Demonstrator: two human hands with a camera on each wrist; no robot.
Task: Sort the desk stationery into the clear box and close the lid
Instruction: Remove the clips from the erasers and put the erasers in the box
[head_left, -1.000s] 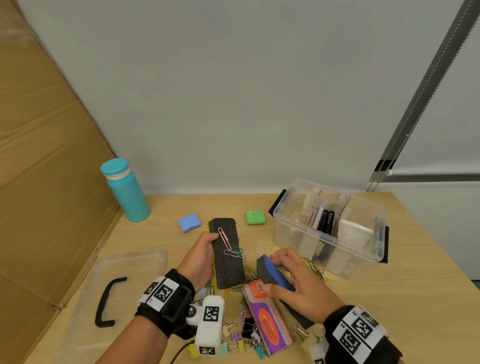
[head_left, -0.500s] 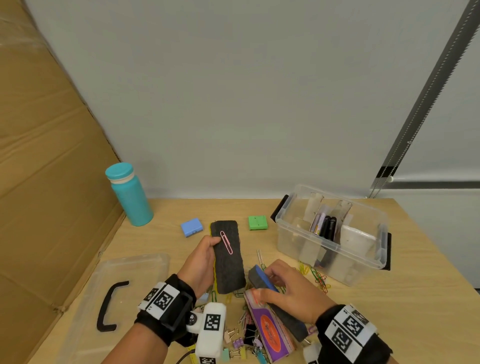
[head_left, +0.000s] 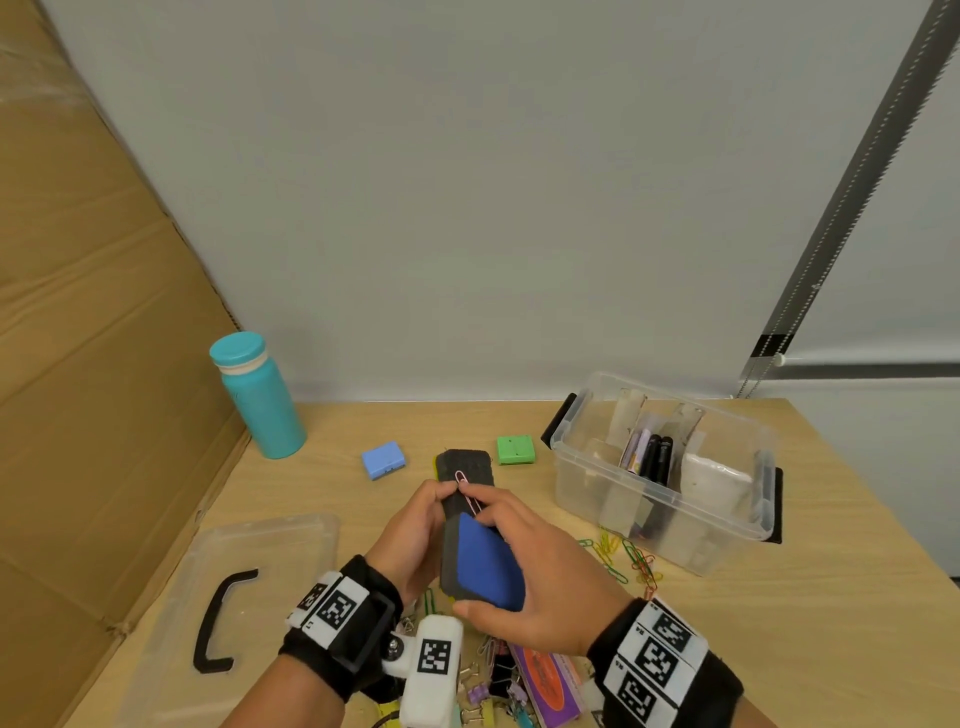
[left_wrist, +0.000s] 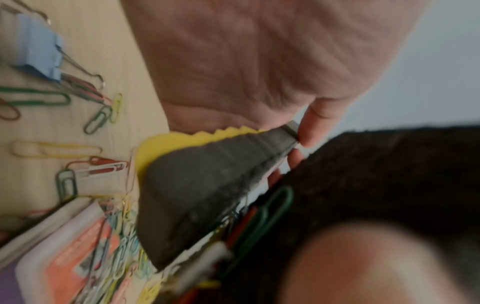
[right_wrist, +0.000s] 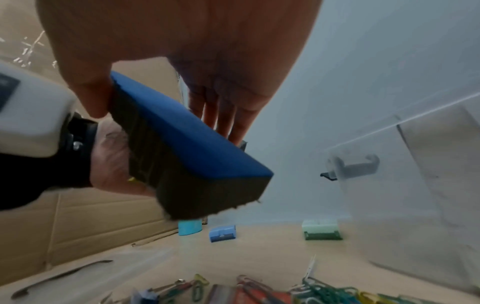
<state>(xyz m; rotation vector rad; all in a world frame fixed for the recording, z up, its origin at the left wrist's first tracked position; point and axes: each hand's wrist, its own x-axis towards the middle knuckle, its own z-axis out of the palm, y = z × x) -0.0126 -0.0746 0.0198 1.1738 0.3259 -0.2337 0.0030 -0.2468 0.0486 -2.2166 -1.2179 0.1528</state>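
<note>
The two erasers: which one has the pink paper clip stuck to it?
The yellow-backed eraser in the left hand, felt side up. The blue-backed eraser in the right hand shows no clip.

Even soft light, wrist views blurred, wide-angle distortion

A plain pale grey wall (head_left: 467, 182) stands behind a light wooden desk (head_left: 779, 623). Brown cardboard sheeting (head_left: 78, 338) leans along the left. At right a beaded blind chain (head_left: 857, 182) hangs diagonally beside a dark horizontal rail (head_left: 872, 370)
</note>
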